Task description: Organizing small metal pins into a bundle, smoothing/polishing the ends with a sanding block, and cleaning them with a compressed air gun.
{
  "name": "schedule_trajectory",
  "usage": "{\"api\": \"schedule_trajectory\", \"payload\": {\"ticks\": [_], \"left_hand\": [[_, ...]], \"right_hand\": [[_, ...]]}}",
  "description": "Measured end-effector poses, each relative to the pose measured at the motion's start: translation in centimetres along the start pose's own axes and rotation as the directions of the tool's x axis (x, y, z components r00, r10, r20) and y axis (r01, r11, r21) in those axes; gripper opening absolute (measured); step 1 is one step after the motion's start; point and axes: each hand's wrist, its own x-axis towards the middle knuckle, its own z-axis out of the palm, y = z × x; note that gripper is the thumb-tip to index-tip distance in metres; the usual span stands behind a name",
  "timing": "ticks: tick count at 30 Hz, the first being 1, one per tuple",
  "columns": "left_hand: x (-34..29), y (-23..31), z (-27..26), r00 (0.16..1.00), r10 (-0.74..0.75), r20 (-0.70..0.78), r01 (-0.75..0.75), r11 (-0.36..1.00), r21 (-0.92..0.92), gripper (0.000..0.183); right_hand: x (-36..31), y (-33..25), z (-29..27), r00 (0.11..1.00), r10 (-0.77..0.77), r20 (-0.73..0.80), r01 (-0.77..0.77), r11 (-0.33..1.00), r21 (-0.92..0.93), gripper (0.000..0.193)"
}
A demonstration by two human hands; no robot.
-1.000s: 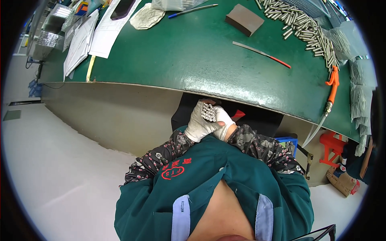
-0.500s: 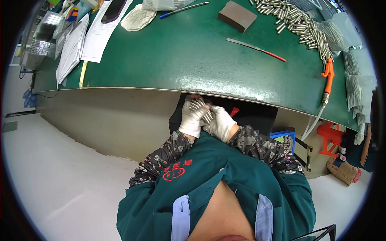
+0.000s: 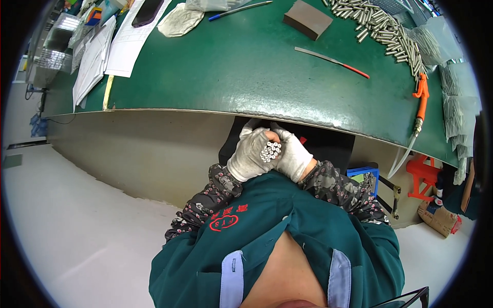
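Observation:
In white gloves with bare fingertips showing, my left hand (image 3: 248,155) and my right hand (image 3: 295,155) are closed together just below the table's front edge, over my lap. Between them is a bundle of metal pins (image 3: 270,152), its round ends turned up toward me. The left hand wraps one side of the bundle and the right hand presses against the other. Most of the pins' length is hidden inside the gloves.
On the green table (image 3: 205,77) lie a red-handled file (image 3: 333,62), a brown block (image 3: 307,20), a pen (image 3: 240,10) and a heap of metal pins (image 3: 380,31). An orange air gun (image 3: 421,95) with a hose sits at right. A blue bin (image 3: 363,174) stands below.
The pins, lying slantwise with their sides showing before, now stand with their ends facing up. Both hands have closed around them. The view has shifted slightly.

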Motion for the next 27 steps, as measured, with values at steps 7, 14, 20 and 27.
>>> {"api": "schedule_trajectory", "payload": {"ticks": [7, 14, 20, 27], "left_hand": [[1.1, 1.5, 0.2, 0.997, 0.071, -0.037, -0.055, 0.941, 0.334, 0.035], [-0.4, 0.1, 0.5, 0.862, -0.505, 0.053, 0.496, 0.815, -0.3, 0.032], [-3.9, -5.9, 1.4, 0.795, -0.606, 0.035, 0.497, 0.616, -0.611, 0.032], [-2.9, -6.1, 1.7, 0.893, -0.45, 0.02, 0.449, 0.884, -0.128, 0.031]], "right_hand": [[0.1, -0.4, -0.6, 0.997, -0.028, 0.074, 0.015, 0.986, 0.169, 0.024], [-1.1, -2.7, -2.2, 0.998, 0.03, 0.05, 0.019, 0.65, -0.76, 0.052], [-15.8, -8.1, 2.4, 0.787, -0.322, 0.527, 0.451, -0.284, -0.846, 0.035], [-22.6, -20.2, -1.7, -0.234, -0.959, 0.158, -0.482, -0.027, -0.876, 0.045]]}}
